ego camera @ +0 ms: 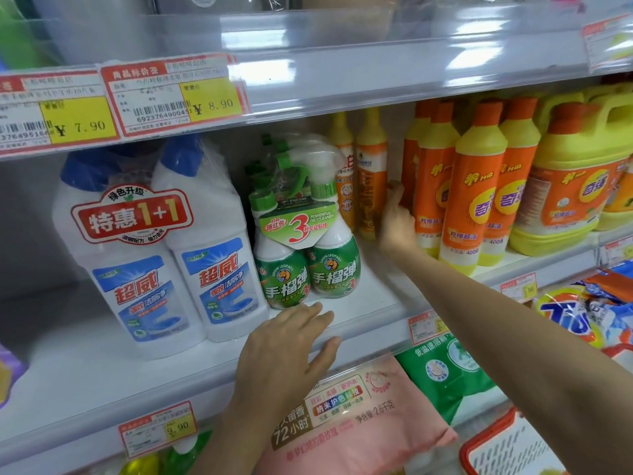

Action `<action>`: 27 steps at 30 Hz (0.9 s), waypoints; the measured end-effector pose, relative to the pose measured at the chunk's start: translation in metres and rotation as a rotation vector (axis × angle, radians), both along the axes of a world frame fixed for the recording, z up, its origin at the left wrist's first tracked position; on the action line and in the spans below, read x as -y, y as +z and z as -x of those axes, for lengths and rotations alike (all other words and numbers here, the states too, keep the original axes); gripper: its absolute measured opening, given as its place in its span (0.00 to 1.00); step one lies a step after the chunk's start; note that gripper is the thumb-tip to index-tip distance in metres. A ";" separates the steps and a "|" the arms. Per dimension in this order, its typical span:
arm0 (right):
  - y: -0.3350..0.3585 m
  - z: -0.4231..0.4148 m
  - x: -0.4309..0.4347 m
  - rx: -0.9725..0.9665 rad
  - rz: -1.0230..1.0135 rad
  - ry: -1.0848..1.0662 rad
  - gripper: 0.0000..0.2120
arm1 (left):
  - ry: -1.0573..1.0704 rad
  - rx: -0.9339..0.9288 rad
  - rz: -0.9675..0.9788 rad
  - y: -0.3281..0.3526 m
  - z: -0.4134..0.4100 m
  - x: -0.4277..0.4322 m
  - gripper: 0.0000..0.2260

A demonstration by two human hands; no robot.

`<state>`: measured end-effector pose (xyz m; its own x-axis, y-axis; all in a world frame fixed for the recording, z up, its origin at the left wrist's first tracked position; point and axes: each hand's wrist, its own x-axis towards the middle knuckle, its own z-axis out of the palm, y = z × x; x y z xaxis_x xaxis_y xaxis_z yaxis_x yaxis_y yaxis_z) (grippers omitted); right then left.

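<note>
I am laying my left hand [287,341] flat, fingers straight and slightly spread, on the shelf's front edge [370,323], fingertips just before the green spray twin-pack [305,269]. My right hand [397,217] is reaching deeper, touching the left end of the orange bottles [428,186]; I cannot tell whether its fingers are curling round one

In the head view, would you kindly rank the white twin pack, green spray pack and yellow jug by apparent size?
1. white twin pack
2. yellow jug, partly cut off
3. green spray pack, nearly alike, so unsure
</note>
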<state>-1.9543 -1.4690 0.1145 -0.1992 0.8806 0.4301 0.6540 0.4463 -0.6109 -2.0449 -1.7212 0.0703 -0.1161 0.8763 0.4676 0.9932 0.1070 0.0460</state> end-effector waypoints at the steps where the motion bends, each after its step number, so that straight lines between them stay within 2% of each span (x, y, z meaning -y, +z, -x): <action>1: 0.001 -0.002 0.001 -0.033 0.036 0.023 0.28 | -0.003 0.003 -0.002 0.000 0.001 0.000 0.17; 3: 0.005 -0.008 0.005 -0.134 0.080 0.093 0.28 | -0.012 0.001 -0.012 0.000 0.002 0.000 0.17; 7: 0.021 -0.017 0.016 -0.371 -0.136 0.230 0.20 | -0.024 -0.022 -0.022 0.000 0.001 -0.001 0.20; 10: 0.041 -0.010 0.015 -0.510 -0.154 0.319 0.17 | -0.036 -0.019 -0.029 -0.002 0.001 -0.001 0.20; 16: 0.078 0.022 -0.005 -0.325 -0.182 0.438 0.29 | -0.042 -0.010 -0.011 -0.001 0.000 -0.001 0.20; 20: 0.091 0.039 -0.019 -0.157 -0.376 0.307 0.27 | -0.049 -0.005 -0.013 0.000 0.000 0.000 0.19; 25: 0.100 0.047 -0.032 -0.036 -0.295 0.347 0.32 | -0.054 0.000 0.000 0.000 0.001 -0.001 0.19; 27: 0.099 0.048 -0.034 0.050 -0.334 0.340 0.34 | -0.053 0.001 0.005 0.001 0.001 0.000 0.19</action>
